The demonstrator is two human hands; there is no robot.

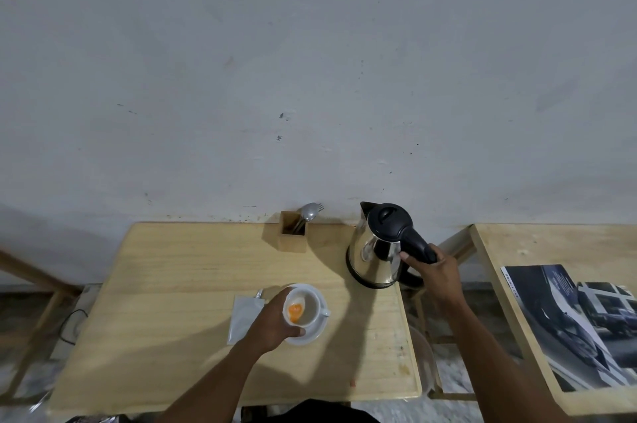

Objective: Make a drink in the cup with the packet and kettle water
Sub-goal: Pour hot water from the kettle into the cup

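Observation:
A white cup (310, 307) stands on a white saucer (315, 333) near the middle of the wooden table (172, 284). Orange powder (295, 312) lies inside the cup on its left side. My left hand (275, 322) grips the cup's left rim and wall. A silver packet (243, 314) lies flat on the table just left of the saucer, partly under my left hand. A steel kettle (375, 250) with a black lid stands at the table's right back corner. My right hand (436, 272) is closed around its black handle.
A wooden holder (293, 233) with a spoon and fork stands at the wall behind the cup. A second wooden table (551, 243) to the right carries an open magazine (579, 319). A gap separates the tables. A black cable (70, 322) lies on the floor at left.

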